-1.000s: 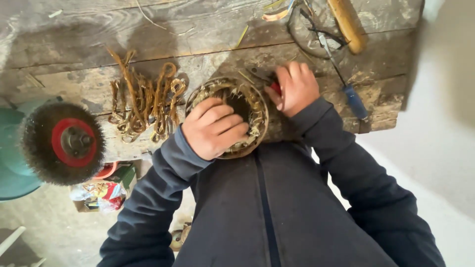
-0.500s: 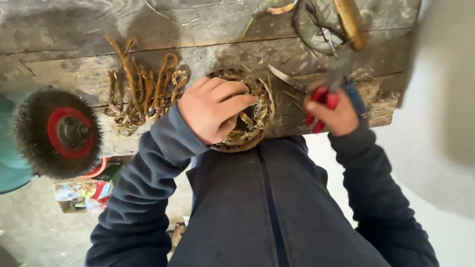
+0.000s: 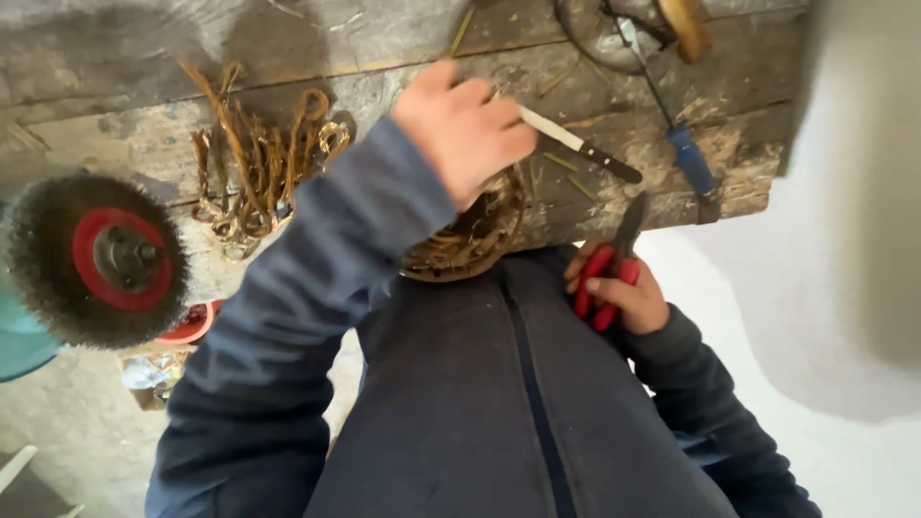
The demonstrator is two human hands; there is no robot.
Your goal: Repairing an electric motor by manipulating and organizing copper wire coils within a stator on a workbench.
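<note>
- Two hands apart: left hand (image 3: 465, 129) raised over round stator with copper windings (image 3: 470, 240) at worn wooden bench (image 3: 115, 86) edge, touching nothing visibly.
- Right hand (image 3: 619, 293), at four o'clock, clamped on red-handled cutters (image 3: 604, 273).
- Pulled copper wire bundle (image 3: 259, 163) at nine o'clock; windings remaining inside.

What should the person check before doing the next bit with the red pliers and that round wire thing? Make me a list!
1. Right hand grips the red-handled pliers: ok, fingers wrap both handles.
2. Plier jaws closed on nothing: ok, the tip points up, off the bench.
3. Left hand steadies the round wire-wound piece: not ok, the hand is raised above it, seemingly holding a white-handled tool.
4. Round piece sits safely on the wooden bench: cannot tell, it hangs over the bench edge against the body.
5. Sleeve away from the wire wheel brush: ok, apart; spinning or not, cannot tell.
</note>
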